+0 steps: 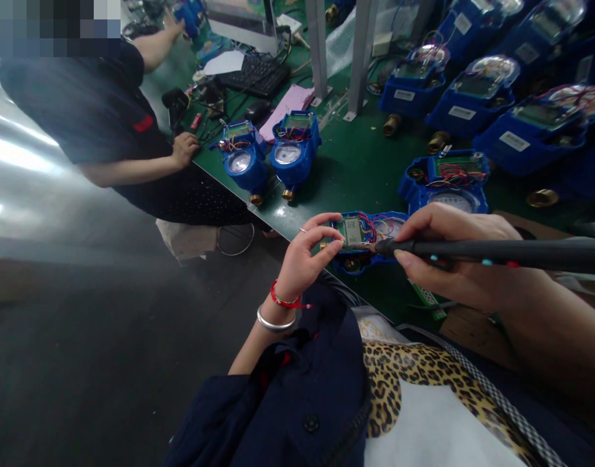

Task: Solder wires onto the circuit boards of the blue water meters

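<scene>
A blue water meter (358, 266) lies on its back at the table's front edge, with a grey display, a green board and red and yellow wires showing. My left hand (304, 259) grips its left end, with thumb and fingers at the display board. Between the fingers of my right hand (453, 250) is a black pen-shaped soldering iron (467, 251) with small coloured buttons. Its narrow tip is at the lower edge of the board, close to the wires; whether it touches cannot be made out. Just behind, another open blue meter (414, 188) shows red wires.
Two blue meters (293, 162) stand at the middle left, before pink paper (290, 107) and a keyboard (258, 74). Several more meters (477, 97) fill the back right. Grey metal posts (360, 58) rise from the green table (350, 152). A co-worker (83, 110) is on the left.
</scene>
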The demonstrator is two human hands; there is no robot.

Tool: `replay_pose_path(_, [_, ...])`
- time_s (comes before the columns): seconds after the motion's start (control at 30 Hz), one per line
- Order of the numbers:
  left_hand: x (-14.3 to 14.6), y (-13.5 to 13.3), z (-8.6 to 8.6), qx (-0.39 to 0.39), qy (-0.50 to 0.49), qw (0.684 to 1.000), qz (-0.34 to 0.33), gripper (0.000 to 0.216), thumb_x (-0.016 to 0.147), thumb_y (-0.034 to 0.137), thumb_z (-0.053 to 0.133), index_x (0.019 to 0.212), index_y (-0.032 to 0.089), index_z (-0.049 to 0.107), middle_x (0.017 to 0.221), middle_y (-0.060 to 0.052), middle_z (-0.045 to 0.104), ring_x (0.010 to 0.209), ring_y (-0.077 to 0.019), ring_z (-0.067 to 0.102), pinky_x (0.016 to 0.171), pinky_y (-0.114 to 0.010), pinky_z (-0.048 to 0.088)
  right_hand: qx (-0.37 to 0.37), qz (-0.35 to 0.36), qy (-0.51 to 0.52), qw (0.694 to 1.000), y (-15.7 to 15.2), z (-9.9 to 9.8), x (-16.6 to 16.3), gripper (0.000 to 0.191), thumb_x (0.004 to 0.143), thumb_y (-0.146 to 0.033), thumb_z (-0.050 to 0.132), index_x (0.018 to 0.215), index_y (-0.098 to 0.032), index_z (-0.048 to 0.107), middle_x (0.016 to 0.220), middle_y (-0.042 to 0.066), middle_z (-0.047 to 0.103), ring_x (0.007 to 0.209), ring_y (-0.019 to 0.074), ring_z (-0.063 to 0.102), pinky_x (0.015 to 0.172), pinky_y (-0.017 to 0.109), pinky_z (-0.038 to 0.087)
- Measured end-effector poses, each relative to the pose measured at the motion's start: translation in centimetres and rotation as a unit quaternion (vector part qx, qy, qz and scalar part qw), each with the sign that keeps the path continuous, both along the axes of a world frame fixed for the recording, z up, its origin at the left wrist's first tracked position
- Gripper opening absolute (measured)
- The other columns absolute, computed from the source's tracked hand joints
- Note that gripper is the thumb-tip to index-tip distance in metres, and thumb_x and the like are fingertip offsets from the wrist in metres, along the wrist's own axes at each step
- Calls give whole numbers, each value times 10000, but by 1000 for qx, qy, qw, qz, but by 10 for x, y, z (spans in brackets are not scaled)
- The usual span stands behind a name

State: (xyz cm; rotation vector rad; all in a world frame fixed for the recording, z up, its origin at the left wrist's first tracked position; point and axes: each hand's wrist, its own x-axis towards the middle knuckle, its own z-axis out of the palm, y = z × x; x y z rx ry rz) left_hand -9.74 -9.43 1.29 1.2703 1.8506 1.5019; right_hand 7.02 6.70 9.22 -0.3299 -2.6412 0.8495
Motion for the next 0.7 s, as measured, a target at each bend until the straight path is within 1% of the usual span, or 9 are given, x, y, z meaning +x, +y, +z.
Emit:
replay_pose_path(0.5, [0,-1,-2,-2,-8,1000,-3,145,887,334,600,904,204,663,1311,-100,574,1227,-243,535,1079,-475,402,-15,4,-2,1000,-1,-2,-1,75,765,-222,587,832,-217,555,555,-40,571,399,87,476,418,222,357])
replay_pose_path(0.7, [-1,-1,-3,3,-10,1000,-4,129,883,318,608,900,202,662,1302,-101,575,1226,-237,532,1085,-469,399,25,-6,32,999,1,3,3,107,743,-189,613,831,-198,553,569,-46,569,393,63,470,399,198,359])
